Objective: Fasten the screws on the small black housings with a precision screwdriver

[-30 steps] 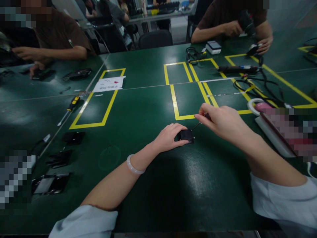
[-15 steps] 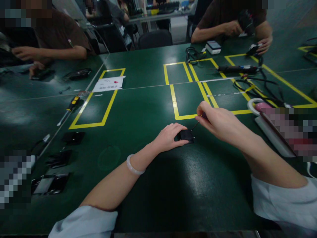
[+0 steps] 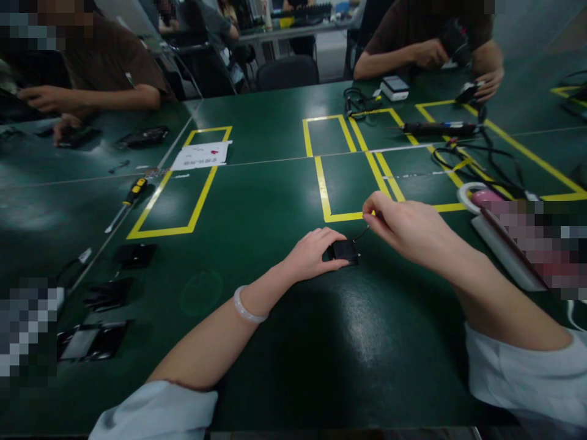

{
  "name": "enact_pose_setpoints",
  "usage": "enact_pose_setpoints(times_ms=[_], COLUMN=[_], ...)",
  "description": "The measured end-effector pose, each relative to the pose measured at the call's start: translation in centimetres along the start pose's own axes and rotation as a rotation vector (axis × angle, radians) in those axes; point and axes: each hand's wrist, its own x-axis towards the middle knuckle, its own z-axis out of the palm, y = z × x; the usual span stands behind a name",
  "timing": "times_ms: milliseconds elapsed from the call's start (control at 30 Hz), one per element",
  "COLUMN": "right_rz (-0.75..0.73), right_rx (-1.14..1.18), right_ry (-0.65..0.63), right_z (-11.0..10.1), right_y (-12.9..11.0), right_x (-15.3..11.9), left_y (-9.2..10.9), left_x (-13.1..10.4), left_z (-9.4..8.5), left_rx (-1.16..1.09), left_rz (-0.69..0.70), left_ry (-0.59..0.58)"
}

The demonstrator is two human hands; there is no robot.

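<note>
On the green table, my left hand (image 3: 308, 255) is closed round a small black box (image 3: 345, 250), thumb along the near side and fingers along the far side. Metal stubs, perhaps screws, stick out from the box's right side. My right hand (image 3: 400, 225) pinches a thin screwdriver (image 3: 362, 234); its handle is mostly hidden in the fingers. The dark shaft slants down and left to the box's right edge. Whether its tip sits in a screw is too small to tell.
A yellow-black screwdriver (image 3: 132, 194) and several black parts (image 3: 110, 293) lie left. Yellow tape outlines (image 3: 323, 189) mark the table. At right are a tape roll (image 3: 468, 194), cables (image 3: 499, 165) and an electric screwdriver (image 3: 440, 128). Two co-workers handle parts across the table.
My right hand has dipped very slightly, with the screwdriver still at the box's edge. The left hand and the black box stay in place.
</note>
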Motion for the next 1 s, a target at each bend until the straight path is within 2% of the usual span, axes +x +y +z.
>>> enact_pose_setpoints(times_ms=[133,433,667,1000], right_rz=[-0.010,0.036,-0.010,0.021], right_rx=[0.057,-0.052,0.019,-0.051], right_ry=[0.002,-0.029,-0.018,-0.034], right_z=[-0.17,-0.24,-0.46,-0.25], right_y=[-0.06,-0.35,-0.51,-0.41], right_x=[-0.09,0.01,-0.20,-0.06], left_y=[0.07,0.03,-0.07,-0.08], left_x=[0.00,-0.02,-0.01,0.02], left_z=[-0.05,-0.09,0.05,0.03], left_rx=[-0.012,-0.012,-0.008,-0.004], left_rz=[-0.015,-0.016,-0.009,-0.009], left_ry=[-0.009,-0.011,-0.009,-0.003])
